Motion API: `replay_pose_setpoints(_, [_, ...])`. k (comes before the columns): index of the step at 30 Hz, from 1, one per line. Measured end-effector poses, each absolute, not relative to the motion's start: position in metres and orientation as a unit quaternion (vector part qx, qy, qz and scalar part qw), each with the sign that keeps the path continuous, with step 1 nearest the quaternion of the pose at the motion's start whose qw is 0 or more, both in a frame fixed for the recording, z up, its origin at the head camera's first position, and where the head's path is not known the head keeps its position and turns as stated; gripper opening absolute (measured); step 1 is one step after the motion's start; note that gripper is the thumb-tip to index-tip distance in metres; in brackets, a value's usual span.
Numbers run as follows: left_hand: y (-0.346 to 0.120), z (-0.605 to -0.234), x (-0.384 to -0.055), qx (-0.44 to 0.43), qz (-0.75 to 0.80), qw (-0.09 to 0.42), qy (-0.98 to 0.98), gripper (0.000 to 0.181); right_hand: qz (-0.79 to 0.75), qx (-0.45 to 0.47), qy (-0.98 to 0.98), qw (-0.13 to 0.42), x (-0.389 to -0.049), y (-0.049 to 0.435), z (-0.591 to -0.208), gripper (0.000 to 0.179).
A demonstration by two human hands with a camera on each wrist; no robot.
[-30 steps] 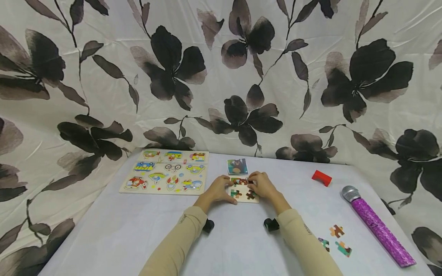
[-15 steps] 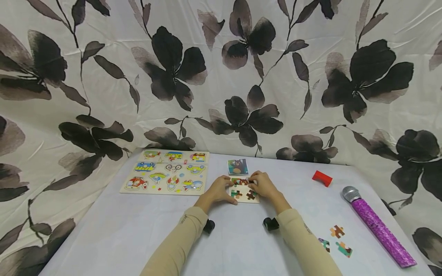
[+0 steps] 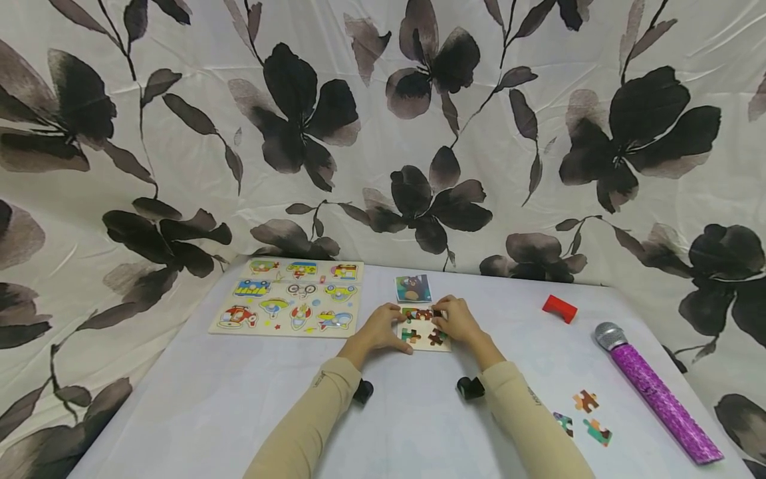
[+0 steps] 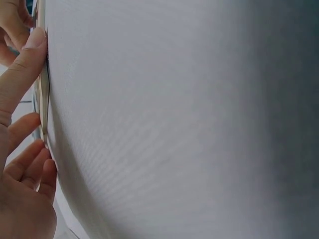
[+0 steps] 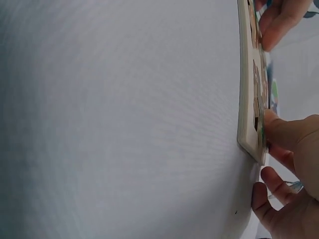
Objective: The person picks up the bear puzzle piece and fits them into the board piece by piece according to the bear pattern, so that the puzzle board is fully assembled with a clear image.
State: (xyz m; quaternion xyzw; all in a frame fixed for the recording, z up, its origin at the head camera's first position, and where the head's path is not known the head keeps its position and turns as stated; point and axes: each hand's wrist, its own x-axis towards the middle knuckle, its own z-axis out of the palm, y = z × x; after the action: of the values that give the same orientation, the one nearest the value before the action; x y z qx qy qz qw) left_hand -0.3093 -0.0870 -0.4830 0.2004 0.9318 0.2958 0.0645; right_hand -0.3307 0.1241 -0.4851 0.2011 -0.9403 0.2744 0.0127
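Note:
A small wooden jigsaw board (image 3: pixel 422 340) lies at the middle of the table, several picture pieces set in it. My left hand (image 3: pixel 378 330) steadies its left side, the thumb at the near edge and the fingers along the far left; in the left wrist view the thumb (image 4: pixel 29 57) lies against the board's rim. At the upper right of the board, my right hand (image 3: pixel 459 322) pinches a dark-brown jigsaw piece (image 3: pixel 439 313) between thumb and fingers. The fingertips partly cover that piece. Just behind the board lies a bear picture card (image 3: pixel 413 289).
A vehicle peg puzzle (image 3: pixel 286 297) lies on the left. Loose jigsaw pieces (image 3: pixel 597 432) are scattered at the front right, beside a purple glittery microphone (image 3: pixel 664 399). A red arch-shaped block (image 3: pixel 560 309) sits farther back. A floral cloth (image 3: pixel 371 120) hangs behind the table.
Both hands stay almost in the same place on the board and the piece. The whole view shifts very slightly; no object visibly moves.

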Motion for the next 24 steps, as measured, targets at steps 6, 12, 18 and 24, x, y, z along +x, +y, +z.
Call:
replay_pose_setpoints(6, [-0.087,-0.482,-0.309,0.199,0.302,0.066,0.93,0.072,0.273,0.226,-0.935,-0.004,-0.333,0.125,-0.481,0.027])
replay_pose_setpoints(12, [-0.086,-0.483,-0.31,0.201,0.302,0.069,0.929,0.071,0.278,0.236,-0.931,-0.031,-0.335,0.125,-0.473,0.024])
replay_pose_setpoints(18, [-0.086,-0.483,-0.311,0.198,0.303,0.067,0.93,0.071,0.317,0.213,-0.923,-0.041,-0.339,0.126,-0.473,0.025])
replay_pose_setpoints(24, [-0.087,-0.484,-0.31,0.198,0.309,0.067,0.928,0.071,0.345,0.194,-0.917,-0.043,-0.34,0.126,-0.478,0.028])
